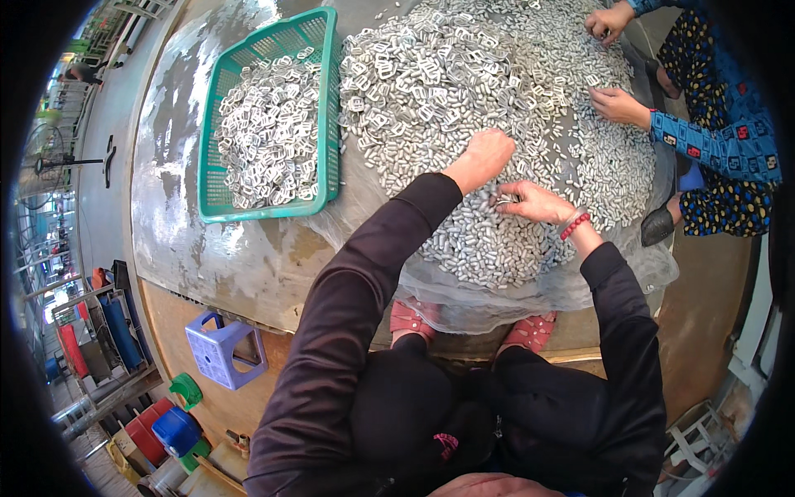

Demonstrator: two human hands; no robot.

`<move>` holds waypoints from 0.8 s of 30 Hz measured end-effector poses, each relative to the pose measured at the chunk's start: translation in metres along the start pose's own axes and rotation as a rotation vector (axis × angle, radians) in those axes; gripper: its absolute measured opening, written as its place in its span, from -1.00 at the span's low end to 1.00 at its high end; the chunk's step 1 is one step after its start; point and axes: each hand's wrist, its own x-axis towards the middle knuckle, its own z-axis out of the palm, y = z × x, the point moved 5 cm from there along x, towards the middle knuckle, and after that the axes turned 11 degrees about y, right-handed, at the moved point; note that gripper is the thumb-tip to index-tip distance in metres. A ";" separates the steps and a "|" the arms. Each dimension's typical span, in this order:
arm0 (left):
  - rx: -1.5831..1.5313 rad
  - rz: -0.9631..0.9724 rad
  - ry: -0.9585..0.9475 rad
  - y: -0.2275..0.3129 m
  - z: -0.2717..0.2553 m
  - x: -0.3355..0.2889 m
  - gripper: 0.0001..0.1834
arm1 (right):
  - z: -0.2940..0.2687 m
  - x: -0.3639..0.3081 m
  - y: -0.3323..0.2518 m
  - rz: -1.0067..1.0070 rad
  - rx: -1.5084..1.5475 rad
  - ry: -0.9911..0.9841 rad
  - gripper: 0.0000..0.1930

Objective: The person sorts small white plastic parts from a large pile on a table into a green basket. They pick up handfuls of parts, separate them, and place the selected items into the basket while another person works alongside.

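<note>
The left hand [487, 157] is over the heap of silvery pellets [489, 248], its fingers curled in toward the palm; from this angle I cannot tell whether they grip anything. Just beside it, the right hand [538, 203] has its fingers bent toward the thumb, closed on a few small metal pieces [507, 199]. The pellets lie on a clear plastic sheet [472, 308] spread over the grey worktop [186, 248], with flat metal buckles [426, 66] scattered over the heap's far part. To the left, a green basket [263, 213] holds many more buckles. Across the heap on the right, a co-worker's two hands [619, 108] are at its edge.
</note>
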 end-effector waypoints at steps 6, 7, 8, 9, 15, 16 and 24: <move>-0.261 -0.008 -0.095 -0.014 -0.012 -0.005 -0.77 | -0.044 -0.023 0.005 0.194 0.489 0.190 -0.66; -0.383 -0.034 -0.116 -0.021 -0.017 -0.010 -0.73 | -0.049 -0.026 0.011 0.258 0.609 0.243 -0.65; -0.581 -0.100 -0.038 -0.029 -0.027 -0.018 -0.74 | -0.055 -0.027 0.014 0.256 0.619 0.271 -0.57; -0.750 -0.181 0.020 -0.037 -0.037 -0.027 -0.74 | -0.055 -0.028 0.015 0.248 0.607 0.257 -0.56; -1.386 -0.713 -0.159 -0.052 -0.067 -0.066 -0.76 | -0.048 -0.025 0.019 0.320 0.488 0.168 -0.50; -1.624 -0.754 -0.123 -0.049 -0.073 -0.067 -0.75 | -0.049 -0.023 0.018 0.292 0.573 0.184 -0.49; -2.290 -0.478 -0.102 -0.022 -0.090 -0.039 -0.84 | -0.076 -0.031 0.020 -0.137 1.646 0.036 -0.80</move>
